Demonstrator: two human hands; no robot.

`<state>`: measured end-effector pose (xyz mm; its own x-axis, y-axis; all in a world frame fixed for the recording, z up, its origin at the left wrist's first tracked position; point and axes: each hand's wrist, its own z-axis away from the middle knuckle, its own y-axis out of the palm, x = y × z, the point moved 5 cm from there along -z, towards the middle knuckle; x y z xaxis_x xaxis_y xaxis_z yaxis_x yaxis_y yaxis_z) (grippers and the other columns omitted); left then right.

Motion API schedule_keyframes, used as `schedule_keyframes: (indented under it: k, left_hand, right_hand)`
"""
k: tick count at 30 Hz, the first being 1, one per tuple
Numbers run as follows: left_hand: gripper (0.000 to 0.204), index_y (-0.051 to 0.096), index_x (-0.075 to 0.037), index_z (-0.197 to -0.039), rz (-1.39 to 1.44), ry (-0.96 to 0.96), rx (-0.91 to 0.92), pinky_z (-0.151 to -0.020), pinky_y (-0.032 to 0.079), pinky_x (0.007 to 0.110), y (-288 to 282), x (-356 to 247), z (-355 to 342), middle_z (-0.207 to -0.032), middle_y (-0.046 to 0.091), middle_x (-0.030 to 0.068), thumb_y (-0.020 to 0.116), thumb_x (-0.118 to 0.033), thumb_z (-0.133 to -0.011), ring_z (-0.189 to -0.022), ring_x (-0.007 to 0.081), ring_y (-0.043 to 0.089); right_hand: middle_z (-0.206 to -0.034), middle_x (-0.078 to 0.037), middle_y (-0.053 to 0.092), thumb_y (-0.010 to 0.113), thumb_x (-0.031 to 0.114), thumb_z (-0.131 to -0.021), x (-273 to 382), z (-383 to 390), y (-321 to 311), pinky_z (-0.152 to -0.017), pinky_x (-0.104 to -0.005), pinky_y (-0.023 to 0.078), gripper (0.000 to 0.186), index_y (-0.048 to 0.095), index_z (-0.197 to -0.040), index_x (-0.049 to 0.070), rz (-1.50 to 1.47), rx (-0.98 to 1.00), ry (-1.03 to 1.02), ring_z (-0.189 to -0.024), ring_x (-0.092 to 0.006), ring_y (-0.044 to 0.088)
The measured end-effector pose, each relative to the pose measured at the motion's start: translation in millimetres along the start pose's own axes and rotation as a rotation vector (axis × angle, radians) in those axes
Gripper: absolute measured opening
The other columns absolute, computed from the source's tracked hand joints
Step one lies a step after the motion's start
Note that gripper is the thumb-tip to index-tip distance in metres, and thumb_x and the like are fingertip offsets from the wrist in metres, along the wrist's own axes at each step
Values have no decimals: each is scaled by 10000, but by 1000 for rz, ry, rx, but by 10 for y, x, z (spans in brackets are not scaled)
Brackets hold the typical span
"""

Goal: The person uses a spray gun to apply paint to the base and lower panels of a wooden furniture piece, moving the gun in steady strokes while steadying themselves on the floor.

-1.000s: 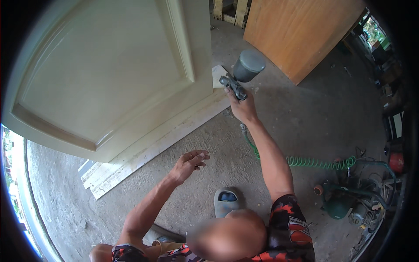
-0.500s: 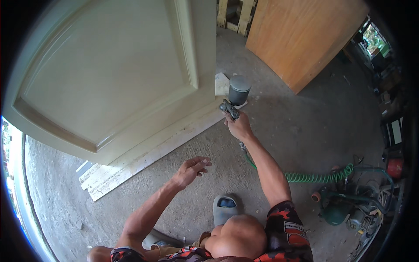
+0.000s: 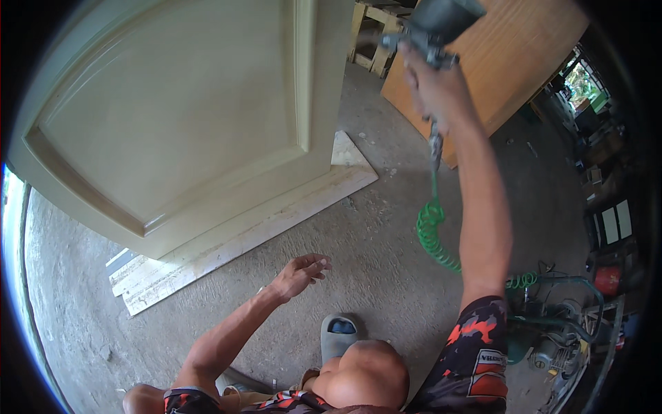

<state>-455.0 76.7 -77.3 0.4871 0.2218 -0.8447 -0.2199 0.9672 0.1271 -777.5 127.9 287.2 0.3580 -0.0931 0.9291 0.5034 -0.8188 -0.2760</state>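
My right hand (image 3: 436,93) is wrapped round the grip of a spray gun (image 3: 417,36) with a grey cup on top. It is raised at the far right, apart from the cream panelled door (image 3: 186,117). A green coiled air hose (image 3: 434,241) hangs from the gun's metal fitting and runs down behind my right forearm. My left hand (image 3: 301,276) hovers over the floor in front of the door, holding nothing, its fingers loosely bent and apart. Under the door's lower edge lie whitish boards (image 3: 234,248).
A brown wooden panel (image 3: 531,62) stands behind the gun, with a wooden pallet (image 3: 372,34) beside it. At the lower right is an air compressor (image 3: 552,348) near a red container (image 3: 607,281). Dark clutter lines the right side of the concrete floor (image 3: 372,248).
My right hand has lifted the spray gun up and to the right, away from the door's lower corner. The hose has been drawn up with it. My left hand stays nearly in place.
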Motion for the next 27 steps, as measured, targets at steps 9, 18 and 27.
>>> schedule_keyframes:
  k: [9, 18, 27]
  left_hand:
    - [534, 640, -58, -1570, -5, -5, 14, -1032, 557, 372, 53, -13, 19, -1428, 762, 70, 585, -438, -1200, -1184, 198, 701]
    - [516, 647, -68, -1565, 2, 4, 4, -1023, 558, 371, 10, 45, 33, -1410, 766, 71, 581, -430, -1203, -1179, 202, 705]
    - [513, 651, -77, -1561, -9, -31, 0, -1018, 560, 372, 6, 110, 10, -1410, 770, 64, 596, -432, -1195, -1155, 193, 710]
  right_hand:
    - [-751, 47, 556, 637, 421, -1184, 1326, -189, -218, -464, -315, 388, 344, 601, -1005, 130, 75, -56, -279, -493, -79, 432]
    - [-673, 40, 548, 700, 462, -1143, 613, -104, -3, -446, -282, 341, 415, 629, -935, 110, -134, 4, -316, -484, -62, 456]
    - [-697, 40, 601, 750, 336, -1126, -634, 457, 418, -556, -290, 414, 341, 716, -953, 44, -31, -41, -228, -606, -55, 547]
